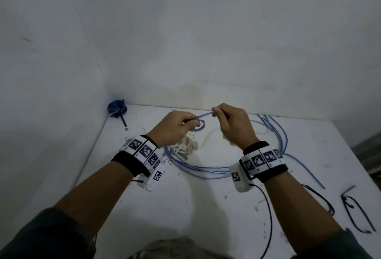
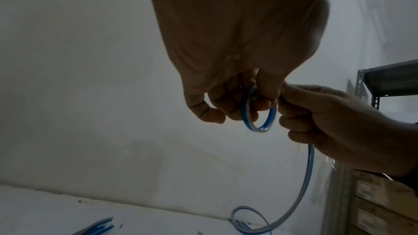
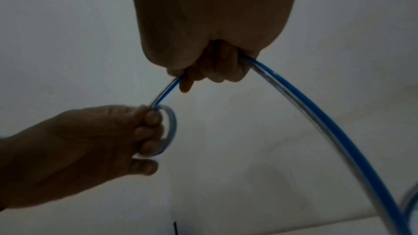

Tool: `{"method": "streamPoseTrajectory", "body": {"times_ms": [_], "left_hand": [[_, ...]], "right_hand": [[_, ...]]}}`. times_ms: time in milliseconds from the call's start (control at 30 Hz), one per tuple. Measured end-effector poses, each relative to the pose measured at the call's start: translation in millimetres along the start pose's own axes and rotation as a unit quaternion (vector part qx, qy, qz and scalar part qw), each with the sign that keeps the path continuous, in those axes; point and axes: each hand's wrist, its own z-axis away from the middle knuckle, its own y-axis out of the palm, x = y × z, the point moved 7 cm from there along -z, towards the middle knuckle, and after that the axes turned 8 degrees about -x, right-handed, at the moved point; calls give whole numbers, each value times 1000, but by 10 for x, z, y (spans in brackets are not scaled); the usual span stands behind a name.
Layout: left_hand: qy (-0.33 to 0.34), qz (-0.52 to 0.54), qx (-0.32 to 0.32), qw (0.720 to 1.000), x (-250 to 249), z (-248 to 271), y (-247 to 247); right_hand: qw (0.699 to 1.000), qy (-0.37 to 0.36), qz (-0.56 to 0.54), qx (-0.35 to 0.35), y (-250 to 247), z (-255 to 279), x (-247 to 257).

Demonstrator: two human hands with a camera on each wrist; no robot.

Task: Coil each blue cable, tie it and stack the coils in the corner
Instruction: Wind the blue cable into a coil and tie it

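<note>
A blue cable (image 1: 203, 169) lies in wide loops on the white table (image 1: 185, 207). My left hand (image 1: 181, 126) holds a small first loop of it (image 2: 257, 113) around its curled fingers, raised above the table. My right hand (image 1: 226, 122) grips the same cable (image 3: 294, 99) just beside that loop, and the cable runs through its fist and down to the table. A tied blue coil (image 1: 117, 108) sits in the far left corner against the walls, with a black tie end sticking out.
More blue cable strands (image 1: 274, 128) trail at the table's right. Black ties (image 1: 358, 211) lie near the right front edge. A patch of chipped surface (image 1: 185, 148) lies under my hands. A metal shelf (image 2: 389, 81) and wooden crates (image 2: 384, 203) stand beyond the table's right side.
</note>
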Motion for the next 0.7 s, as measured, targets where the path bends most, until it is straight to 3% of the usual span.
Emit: {"method": "streamPoseTrajectory", "body": {"times_ms": [167, 267, 367, 467, 567, 700], "left_hand": [[20, 43, -89, 995, -10, -28, -166], [59, 14, -131, 990, -8, -74, -232], [82, -28, -98, 991, 7, -129, -222], [131, -72, -38, 988, -88, -157, -127], [151, -57, -37, 986, -131, -174, -125], [164, -57, -53, 983, -52, -114, -128]], "right_hand": [[999, 18, 4, -31, -147, -78, -67], [999, 45, 5, 1, -81, -72, -80], [993, 71, 26, 85, 30, -57, -72], [989, 20, 17, 148, 183, -45, 181], [992, -23, -3, 126, 252, -107, 373], [991, 4, -33, 130, 267, -198, 321]]}}
